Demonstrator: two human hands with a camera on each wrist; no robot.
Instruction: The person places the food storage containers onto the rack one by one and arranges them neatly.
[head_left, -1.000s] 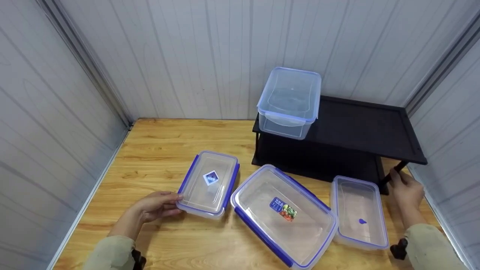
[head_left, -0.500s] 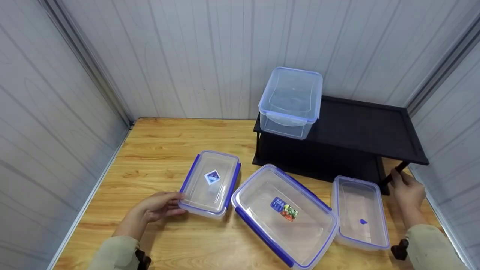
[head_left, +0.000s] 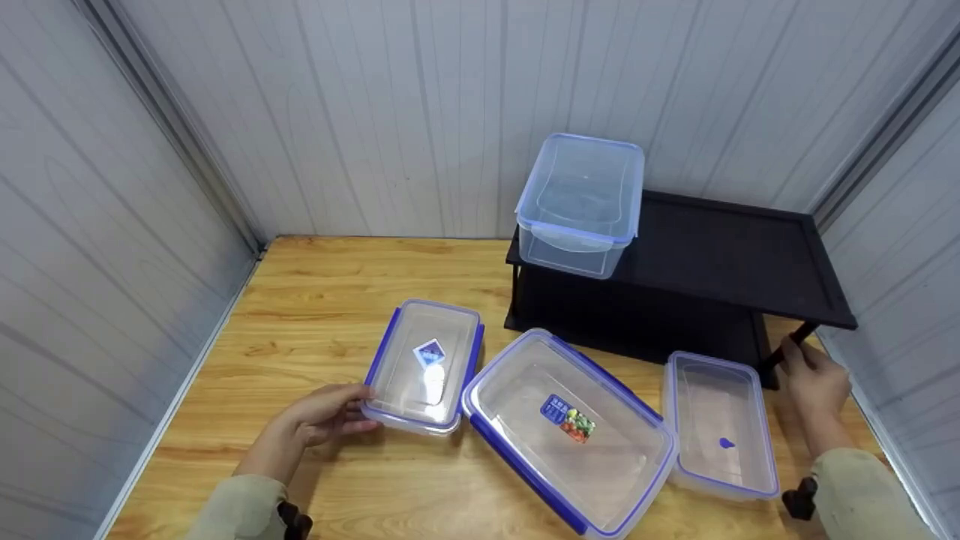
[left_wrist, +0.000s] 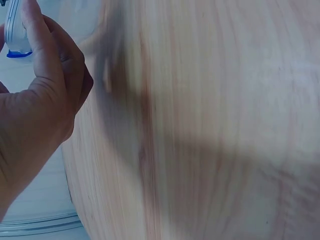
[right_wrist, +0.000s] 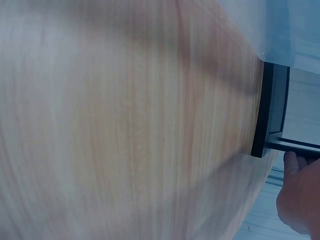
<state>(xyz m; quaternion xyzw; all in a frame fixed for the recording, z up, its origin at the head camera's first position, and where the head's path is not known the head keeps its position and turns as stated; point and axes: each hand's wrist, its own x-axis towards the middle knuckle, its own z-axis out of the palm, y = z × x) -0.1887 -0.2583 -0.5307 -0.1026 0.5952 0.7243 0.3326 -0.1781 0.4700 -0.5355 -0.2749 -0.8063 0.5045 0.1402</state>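
My left hand [head_left: 322, 416] pinches the near left corner of a clear container with blue side clips [head_left: 424, 360]; in the left wrist view the hand [left_wrist: 50, 75] holds the container's edge [left_wrist: 17, 30] between thumb and fingers. At the right, my right hand [head_left: 816, 382] grips the front right post [head_left: 791, 343] of a black two-tier shelf [head_left: 735, 255]. The right wrist view shows that hand [right_wrist: 300, 192] around the post [right_wrist: 300, 147], beside the lower board [right_wrist: 270, 110].
A deep lidded container [head_left: 581, 195] stands on the shelf's top left. A large clear container [head_left: 525, 427] lies angled at front centre, against a smaller one [head_left: 720, 427] on its right. Grey panel walls [head_left: 390, 112] enclose the wooden table [head_left: 322, 285].
My left hand and the container it holds have shifted slightly right, towards the large container. My right hand stays on the shelf post.
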